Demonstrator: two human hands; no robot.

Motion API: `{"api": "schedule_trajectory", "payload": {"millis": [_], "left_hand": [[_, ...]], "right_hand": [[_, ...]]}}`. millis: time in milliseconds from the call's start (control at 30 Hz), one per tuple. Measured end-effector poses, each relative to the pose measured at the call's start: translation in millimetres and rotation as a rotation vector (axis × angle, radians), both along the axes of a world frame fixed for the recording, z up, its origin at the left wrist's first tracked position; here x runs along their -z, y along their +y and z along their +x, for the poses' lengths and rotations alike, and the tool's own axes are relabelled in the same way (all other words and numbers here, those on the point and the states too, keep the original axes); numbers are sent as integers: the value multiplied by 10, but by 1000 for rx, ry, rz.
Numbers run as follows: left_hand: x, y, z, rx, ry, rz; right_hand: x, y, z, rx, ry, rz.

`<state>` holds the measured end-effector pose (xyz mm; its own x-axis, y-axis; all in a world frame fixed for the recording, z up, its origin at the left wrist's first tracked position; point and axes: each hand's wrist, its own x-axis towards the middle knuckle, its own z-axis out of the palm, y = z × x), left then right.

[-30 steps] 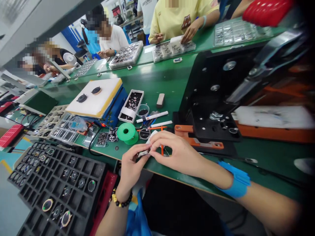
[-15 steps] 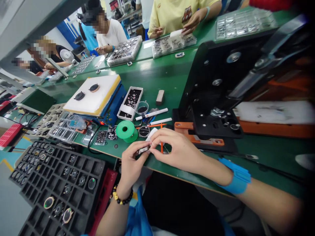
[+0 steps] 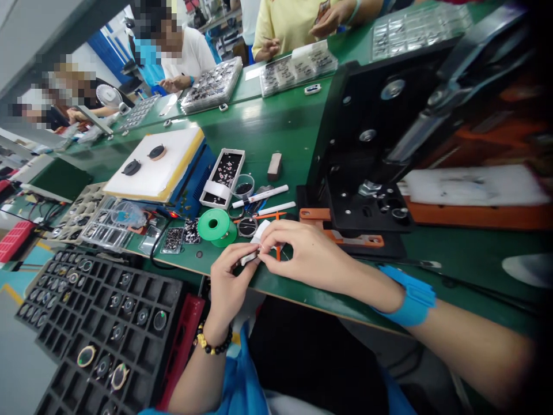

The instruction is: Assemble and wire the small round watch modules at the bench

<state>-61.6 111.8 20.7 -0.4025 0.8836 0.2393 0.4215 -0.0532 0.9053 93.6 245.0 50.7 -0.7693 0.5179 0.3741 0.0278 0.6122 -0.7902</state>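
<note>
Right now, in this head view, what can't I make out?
The small white piece: the left hand and right hand cover most of it, so its shape is hidden.
The black compartment tray: the lower edge cuts it off.
The black machine: the right edge and darkness cut it off.
The parts in the far clear tray: too small.

Small-parts assembly workshop, factory-style: long green surface (image 3: 276, 127) w/ co-workers (image 3: 185, 57) in a row, clear parts trays (image 3: 294, 72), black compartment tray (image 3: 99, 311), black metal jig (image 3: 371, 144), desk fan (image 3: 108, 95), lots of small components.
</note>
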Motion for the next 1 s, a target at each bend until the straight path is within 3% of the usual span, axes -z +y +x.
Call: {"api": "schedule_trajectory", "payload": {"millis": [300, 767, 1000], "left_hand": [[9, 8, 23, -35, 55, -7], [16, 12, 76, -97, 73, 36], [28, 0, 123, -124, 135, 76]], "right_hand": [[60, 6, -3, -10, -37, -30], [76, -66, -38, -24, -7, -266], [48, -77, -31, -38, -30, -306]]}}
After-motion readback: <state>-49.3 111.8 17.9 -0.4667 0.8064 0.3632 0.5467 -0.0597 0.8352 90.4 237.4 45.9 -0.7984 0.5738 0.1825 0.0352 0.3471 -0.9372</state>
